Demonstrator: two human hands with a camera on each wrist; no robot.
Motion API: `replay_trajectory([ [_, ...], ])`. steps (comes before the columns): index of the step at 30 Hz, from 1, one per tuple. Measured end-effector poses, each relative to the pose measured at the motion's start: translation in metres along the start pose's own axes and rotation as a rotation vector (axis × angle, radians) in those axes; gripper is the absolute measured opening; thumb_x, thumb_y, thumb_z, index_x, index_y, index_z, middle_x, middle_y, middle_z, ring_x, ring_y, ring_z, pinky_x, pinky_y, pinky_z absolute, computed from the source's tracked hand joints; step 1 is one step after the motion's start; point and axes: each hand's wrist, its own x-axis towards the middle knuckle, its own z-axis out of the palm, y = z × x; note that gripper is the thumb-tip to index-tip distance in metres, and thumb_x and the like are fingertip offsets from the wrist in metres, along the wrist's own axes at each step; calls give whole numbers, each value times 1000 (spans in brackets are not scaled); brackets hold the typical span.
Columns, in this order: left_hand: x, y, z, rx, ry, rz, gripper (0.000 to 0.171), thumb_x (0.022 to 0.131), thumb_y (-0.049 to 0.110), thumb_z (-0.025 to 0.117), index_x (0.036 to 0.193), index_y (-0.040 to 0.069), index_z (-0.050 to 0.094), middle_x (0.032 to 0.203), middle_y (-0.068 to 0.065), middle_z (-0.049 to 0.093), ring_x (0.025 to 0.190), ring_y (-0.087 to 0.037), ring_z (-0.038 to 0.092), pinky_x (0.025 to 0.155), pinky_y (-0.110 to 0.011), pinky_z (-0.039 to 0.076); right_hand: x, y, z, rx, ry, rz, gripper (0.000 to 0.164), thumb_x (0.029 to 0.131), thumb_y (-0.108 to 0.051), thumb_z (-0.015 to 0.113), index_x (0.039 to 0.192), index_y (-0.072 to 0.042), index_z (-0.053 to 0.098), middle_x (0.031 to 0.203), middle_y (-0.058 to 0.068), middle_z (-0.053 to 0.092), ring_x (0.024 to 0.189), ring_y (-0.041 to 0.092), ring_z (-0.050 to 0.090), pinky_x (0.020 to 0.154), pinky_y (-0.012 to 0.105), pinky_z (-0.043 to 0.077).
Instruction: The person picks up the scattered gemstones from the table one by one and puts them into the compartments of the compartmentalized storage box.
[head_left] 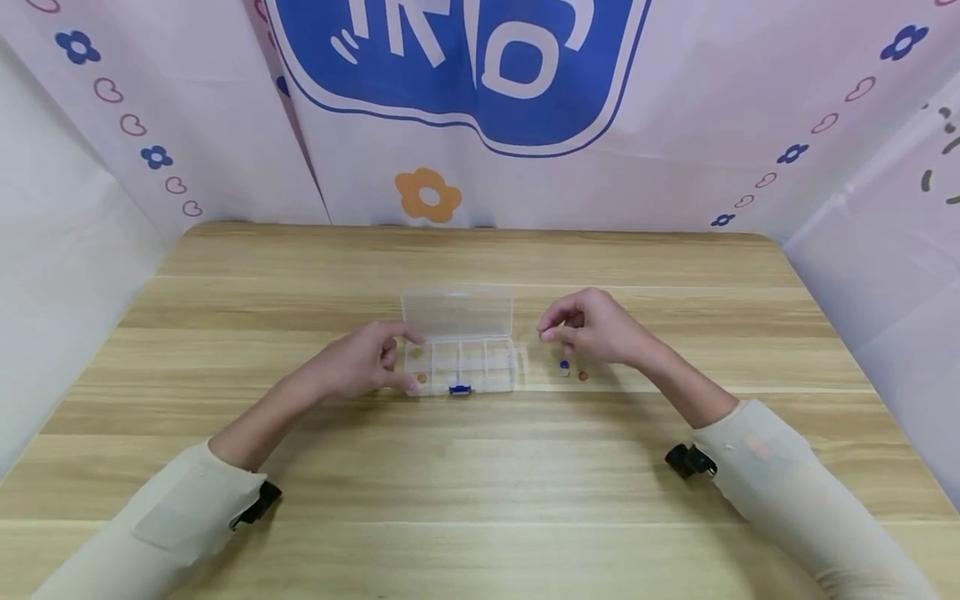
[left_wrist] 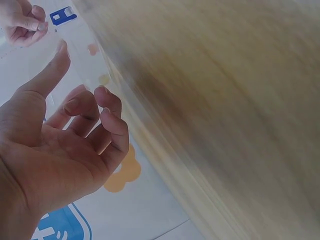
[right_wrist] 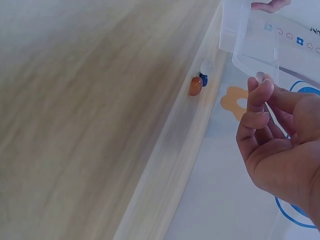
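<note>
With our right hand (head_left: pixel 600 329) we pinch a tiny, pale, translucent piece (right_wrist: pixel 260 76), right of the clear plastic compartment box (head_left: pixel 487 386); probably light, hard and slippery, it suits holding by its sides. Our left hand (head_left: pixel 360 360) grips the box's left end.

Wood-grain table (head_left: pixel 480 475) before white, flower-printed backdrop (head_left: pixel 525 187).

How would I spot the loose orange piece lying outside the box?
On the wooden table, find the clear compartment box, its lid raised. To its right in the head view lies the small, rounded orange piece, set apart by colour from the blue piece left of it.
</note>
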Motion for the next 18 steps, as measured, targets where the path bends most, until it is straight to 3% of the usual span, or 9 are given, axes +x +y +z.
replay_trajectory([
  [8, 1, 1, -1, 9, -4, -6, 61, 85, 19, 87, 136, -3, 60, 64, 2, 44, 58, -13, 39, 54, -26, 33, 2, -3, 2, 47, -6, 18, 9, 98, -4, 71, 102, 3, 73, 96, 19, 72, 65, 28, 64, 58, 28, 52],
  [18, 1, 2, -1, -4, -18, -12, 62, 86, 20, 86, 137, -3, 59, 63, 2, 42, 57, -13, 38, 53, -26, 33, 8, -6, 9, 74, -26, -43, 6, 97, -1, 71, 101, 4, 72, 96, 20, 72, 68, 31, 64, 58, 27, 53],
])
